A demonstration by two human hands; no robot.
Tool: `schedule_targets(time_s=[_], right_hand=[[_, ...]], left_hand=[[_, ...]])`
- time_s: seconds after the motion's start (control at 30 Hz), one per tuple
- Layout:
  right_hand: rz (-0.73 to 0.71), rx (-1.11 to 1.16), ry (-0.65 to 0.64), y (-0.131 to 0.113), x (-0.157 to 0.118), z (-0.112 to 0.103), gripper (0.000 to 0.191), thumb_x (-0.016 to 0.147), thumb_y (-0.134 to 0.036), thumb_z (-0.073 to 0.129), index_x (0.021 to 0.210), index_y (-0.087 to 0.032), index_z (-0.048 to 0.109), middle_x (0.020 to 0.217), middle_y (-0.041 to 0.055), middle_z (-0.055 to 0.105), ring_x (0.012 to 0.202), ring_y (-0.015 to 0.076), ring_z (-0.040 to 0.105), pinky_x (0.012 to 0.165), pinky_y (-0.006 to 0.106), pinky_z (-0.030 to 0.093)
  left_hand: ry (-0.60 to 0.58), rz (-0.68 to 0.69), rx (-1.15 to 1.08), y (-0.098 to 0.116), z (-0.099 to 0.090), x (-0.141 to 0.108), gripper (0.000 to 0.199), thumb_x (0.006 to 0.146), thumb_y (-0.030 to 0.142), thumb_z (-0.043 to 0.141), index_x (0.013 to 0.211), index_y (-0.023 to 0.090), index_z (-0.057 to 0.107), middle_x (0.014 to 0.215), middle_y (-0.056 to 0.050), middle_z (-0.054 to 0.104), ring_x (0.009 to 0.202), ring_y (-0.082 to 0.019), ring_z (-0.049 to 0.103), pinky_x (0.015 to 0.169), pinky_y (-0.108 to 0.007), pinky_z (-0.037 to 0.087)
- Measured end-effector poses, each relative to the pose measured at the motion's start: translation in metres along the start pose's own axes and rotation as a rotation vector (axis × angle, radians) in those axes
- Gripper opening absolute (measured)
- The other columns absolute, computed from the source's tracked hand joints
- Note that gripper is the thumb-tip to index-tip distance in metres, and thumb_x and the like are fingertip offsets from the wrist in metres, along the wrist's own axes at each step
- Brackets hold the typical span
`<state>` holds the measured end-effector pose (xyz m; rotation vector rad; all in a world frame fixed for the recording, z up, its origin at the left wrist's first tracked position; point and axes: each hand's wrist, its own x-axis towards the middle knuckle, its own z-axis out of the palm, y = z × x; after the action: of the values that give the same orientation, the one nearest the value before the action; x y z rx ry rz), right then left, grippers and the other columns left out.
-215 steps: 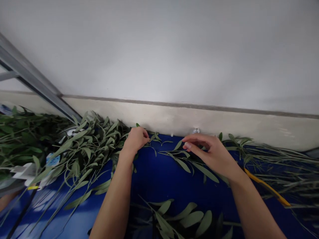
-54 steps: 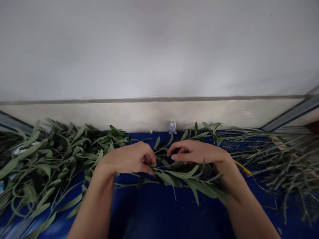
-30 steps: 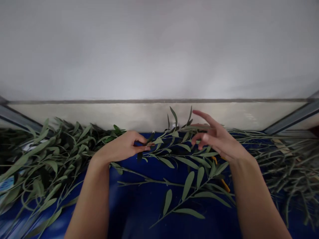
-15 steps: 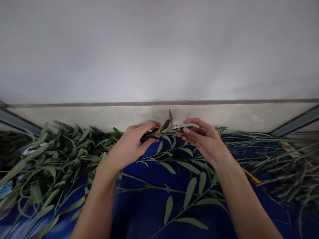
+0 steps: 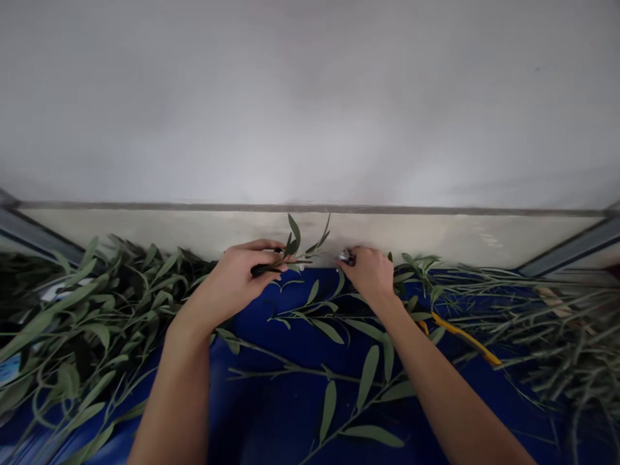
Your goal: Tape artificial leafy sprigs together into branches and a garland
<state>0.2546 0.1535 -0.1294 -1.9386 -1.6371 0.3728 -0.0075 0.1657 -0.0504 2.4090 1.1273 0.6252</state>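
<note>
My left hand [image 5: 237,274] is closed around a small leafy olive-like sprig [image 5: 294,236], whose narrow green leaves poke out past the fingertips toward the right. Close to the wall, my right hand [image 5: 372,271] grips a small shiny silvery object [image 5: 347,257]; its kind is unclear, as the fingers cover most of it. A gap separates the two hands. Below them, loose leafy branches [image 5: 371,374] lie across the blue work surface [image 5: 271,420].
A thick heap of leafy stems [image 5: 97,310] fills the left side. Bare thin stems [image 5: 542,329] are piled at the right, beside a yellow-handled tool [image 5: 467,339] partly hidden by my right arm. A pale wall [image 5: 310,129] rises behind.
My hands have drawn apart, the left going left with the sprig. My right hand has let go of the foliage and closed on the shiny object. More of the yellow handle shows.
</note>
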Motion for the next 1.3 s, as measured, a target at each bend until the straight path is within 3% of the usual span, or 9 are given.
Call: schedule_targets(time_s=[0.2, 0.33, 0.4, 0.63, 0.73, 0.83, 0.93, 1.3], right_hand=[[-0.054, 0.227, 0.110, 0.010, -0.018, -0.037, 0.040, 0.094, -0.059, 0.059, 0.080, -0.022, 0.063, 0.089, 0.0125, 0.076, 0.085, 0.0326, 0.073, 0.080, 0.046, 0.056], [-0.086, 0.868, 0.128, 0.024, -0.032, -0.063, 0.030, 0.087, -0.054, 0.074, 0.087, -0.025, 0.065, 0.087, 0.0071, 0.077, 0.086, 0.0312, 0.076, 0.079, 0.046, 0.062], [-0.133, 1.011, 0.156, 0.024, -0.038, -0.071, 0.027, 0.084, -0.048, 0.079, 0.086, -0.026, 0.064, 0.084, 0.0058, 0.077, 0.088, 0.0318, 0.076, 0.078, 0.047, 0.062], [-0.271, 0.666, -0.165, 0.011, -0.046, -0.086, 0.023, 0.086, -0.047, 0.079, 0.090, -0.025, 0.071, 0.078, 0.0050, 0.071, 0.069, 0.0221, 0.064, 0.060, 0.035, 0.051], [-0.364, 0.529, -0.183, 0.011, -0.043, -0.087, 0.027, 0.086, -0.050, 0.077, 0.085, -0.023, 0.073, 0.082, 0.0059, 0.069, 0.072, 0.0203, 0.060, 0.061, 0.033, 0.047], [-0.431, 0.508, -0.235, 0.012, -0.040, -0.084, 0.027, 0.085, -0.050, 0.079, 0.093, -0.024, 0.077, 0.091, 0.0076, 0.069, 0.072, 0.0196, 0.059, 0.060, 0.033, 0.044], [-0.434, 0.512, -0.280, 0.014, -0.038, -0.081, 0.025, 0.087, -0.048, 0.077, 0.098, -0.025, 0.079, 0.095, 0.0087, 0.069, 0.073, 0.0196, 0.059, 0.058, 0.033, 0.043], [-0.461, 0.527, -0.306, 0.015, -0.036, -0.076, 0.020, 0.088, -0.043, 0.078, 0.088, -0.023, 0.077, 0.093, 0.0087, 0.069, 0.079, 0.0215, 0.063, 0.060, 0.032, 0.048]], left_hand=[[0.029, 0.038, -0.005, -0.001, -0.002, -0.005, 0.025, 0.090, 0.014, 0.057, 0.095, 0.020, 0.081, 0.129, -0.009, 0.071, 0.117, -0.028, 0.069, 0.096, -0.034, 0.059], [0.019, 0.073, -0.026, 0.007, 0.000, -0.003, 0.034, 0.089, 0.008, 0.052, 0.101, 0.019, 0.082, 0.136, -0.009, 0.068, 0.121, -0.027, 0.067, 0.099, -0.034, 0.057], [0.005, 0.087, -0.023, 0.010, 0.002, -0.001, 0.034, 0.091, 0.011, 0.052, 0.104, 0.019, 0.082, 0.137, -0.009, 0.068, 0.122, -0.027, 0.067, 0.102, -0.036, 0.056], [-0.070, 0.134, 0.012, 0.015, 0.008, 0.001, 0.037, 0.090, 0.007, 0.054, 0.108, 0.023, 0.081, 0.138, -0.007, 0.067, 0.122, -0.025, 0.068, 0.104, -0.033, 0.056], [-0.102, 0.146, -0.012, 0.017, 0.008, 0.001, 0.038, 0.092, 0.007, 0.053, 0.112, 0.024, 0.080, 0.141, -0.006, 0.065, 0.122, -0.024, 0.067, 0.104, -0.034, 0.056], [-0.114, 0.143, -0.025, 0.020, 0.007, 0.001, 0.036, 0.095, 0.009, 0.053, 0.114, 0.024, 0.080, 0.141, -0.007, 0.065, 0.118, -0.024, 0.069, 0.102, -0.034, 0.057], [-0.105, 0.157, -0.031, 0.023, 0.008, 0.002, 0.036, 0.095, 0.008, 0.054, 0.115, 0.024, 0.080, 0.140, -0.007, 0.066, 0.118, -0.023, 0.070, 0.103, -0.033, 0.057], [-0.080, 0.186, 0.012, 0.026, 0.011, 0.002, 0.040, 0.095, 0.006, 0.053, 0.117, 0.027, 0.079, 0.142, -0.005, 0.065, 0.121, -0.024, 0.068, 0.101, -0.034, 0.057]])
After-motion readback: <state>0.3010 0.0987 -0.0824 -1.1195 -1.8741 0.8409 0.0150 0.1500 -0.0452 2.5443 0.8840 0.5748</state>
